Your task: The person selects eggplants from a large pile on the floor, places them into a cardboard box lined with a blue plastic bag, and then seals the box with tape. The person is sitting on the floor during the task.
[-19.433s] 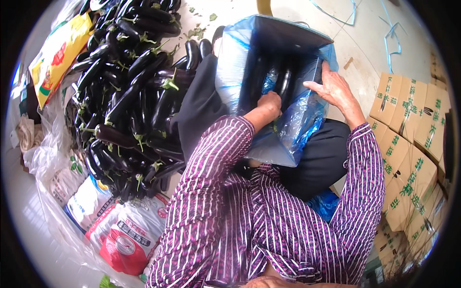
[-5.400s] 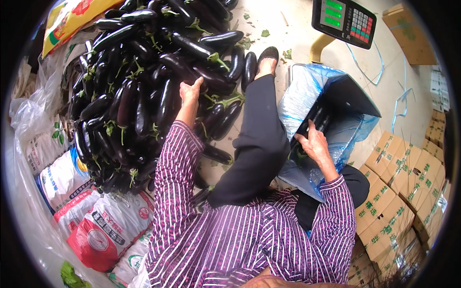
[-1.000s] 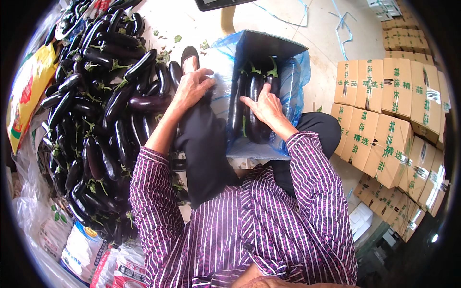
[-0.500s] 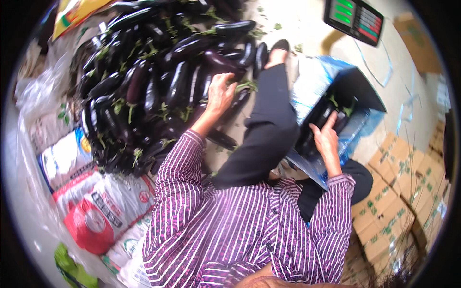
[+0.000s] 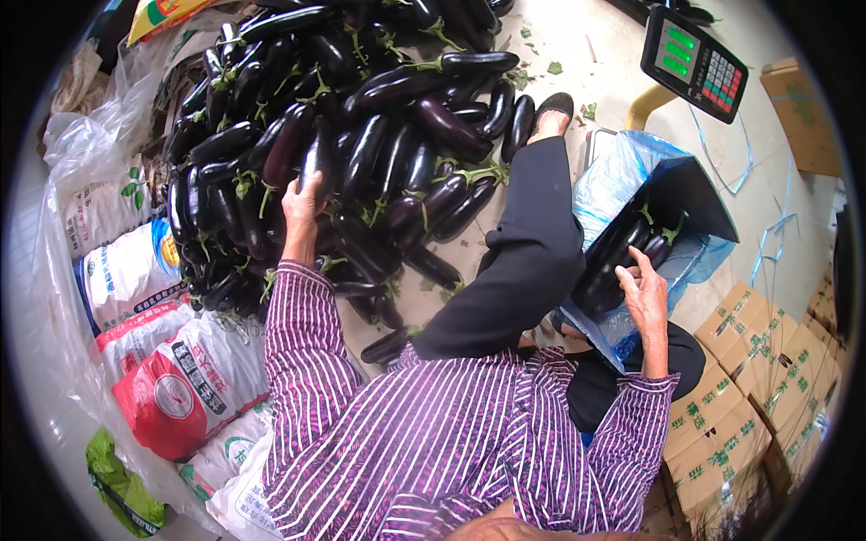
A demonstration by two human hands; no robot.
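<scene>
A large heap of glossy dark purple eggplants (image 5: 383,153) lies on the floor ahead and to the left. My left hand (image 5: 303,204) is closed around the near end of one eggplant (image 5: 317,155) on the heap, its far part pointing away from me. To the right, a black-walled box (image 5: 693,185) with a blue plastic liner (image 5: 606,187) holds several eggplants (image 5: 606,275) with green stems. My right hand (image 5: 646,294) is over the box, fingers apart, with fingertips at or just above the eggplants; whether they touch is hard to tell.
A scale display (image 5: 693,61) on a yellow post stands beyond the box. Flattened-looking printed cartons (image 5: 722,424) are at the right. Printed sacks (image 5: 194,383) line the left side. My bent leg (image 5: 514,239) lies between heap and box.
My left hand has moved left and nearer, from the heap's right side onto another eggplant. My right hand stays over the box, slightly drawn back. The view has shifted a little.
</scene>
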